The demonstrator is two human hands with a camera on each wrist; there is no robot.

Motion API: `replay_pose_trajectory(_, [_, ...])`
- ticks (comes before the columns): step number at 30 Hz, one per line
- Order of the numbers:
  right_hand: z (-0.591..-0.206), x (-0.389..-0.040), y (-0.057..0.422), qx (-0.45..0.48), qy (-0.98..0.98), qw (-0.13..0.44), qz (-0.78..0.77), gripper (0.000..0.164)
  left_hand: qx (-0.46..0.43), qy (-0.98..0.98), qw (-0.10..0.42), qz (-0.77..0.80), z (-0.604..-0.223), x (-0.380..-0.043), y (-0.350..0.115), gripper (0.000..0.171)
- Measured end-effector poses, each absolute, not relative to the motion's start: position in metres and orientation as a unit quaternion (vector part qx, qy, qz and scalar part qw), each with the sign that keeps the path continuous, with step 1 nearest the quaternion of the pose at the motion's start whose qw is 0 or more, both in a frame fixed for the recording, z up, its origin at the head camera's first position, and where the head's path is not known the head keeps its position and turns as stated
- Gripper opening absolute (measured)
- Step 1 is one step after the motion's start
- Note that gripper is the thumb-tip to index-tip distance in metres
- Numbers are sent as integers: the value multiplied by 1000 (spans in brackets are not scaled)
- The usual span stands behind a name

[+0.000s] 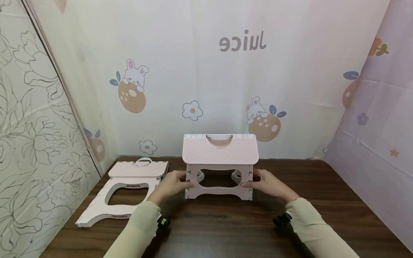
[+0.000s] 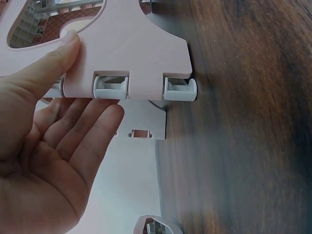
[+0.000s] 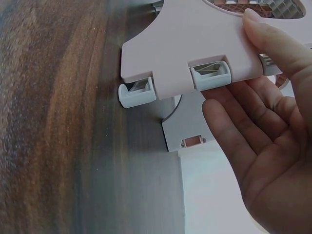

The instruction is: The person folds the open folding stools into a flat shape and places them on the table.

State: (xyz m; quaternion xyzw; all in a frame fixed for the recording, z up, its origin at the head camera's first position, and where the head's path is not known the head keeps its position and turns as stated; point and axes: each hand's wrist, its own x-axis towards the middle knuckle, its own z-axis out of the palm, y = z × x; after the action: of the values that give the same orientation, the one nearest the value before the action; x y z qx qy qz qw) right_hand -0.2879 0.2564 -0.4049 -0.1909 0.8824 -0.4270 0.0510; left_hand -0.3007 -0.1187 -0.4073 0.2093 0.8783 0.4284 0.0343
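Note:
A pink folding stool [image 1: 220,157] stands unfolded at the middle back of the table, its textured seat tilted towards me with a handle cut-out at the top edge. My left hand [image 1: 172,183] grips the left side of its front leg panel, thumb over the front face and fingers behind the edge. On the opposite side my right hand [image 1: 268,183] holds the same panel in the same way. Both wrist views show the pink leg panel [image 2: 136,44] with white hinge pieces [image 3: 212,75] along its edge, and the other leg panel behind it.
A second pink folding stool [image 1: 96,200] lies folded flat at the left of the dark wooden table [image 1: 213,229], its handle towards the back. A printed curtain [image 1: 167,71] hangs behind the table's back edge, with more fabric on both sides.

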Motion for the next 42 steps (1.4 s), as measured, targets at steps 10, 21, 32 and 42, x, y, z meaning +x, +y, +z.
replay_pose_trajectory(10, [-404, -287, 257, -200, 880, 52, -428, 56, 212, 876, 36, 432, -409, -301, -118, 33])
replay_pose_trajectory(21, [-403, -288, 257, -206, 873, 59, -438, 56, 214, 871, 42, 440, -410, -301, -119, 34])
replay_pose_trajectory(32, [-404, -289, 259, -207, 870, 64, -443, 57, 221, 877, 36, 426, -409, -301, -118, 36])
replay_pose_trajectory(42, [-403, -289, 258, -206, 870, 70, -442, 57, 222, 880, 34, 418, -407, -300, -117, 32])
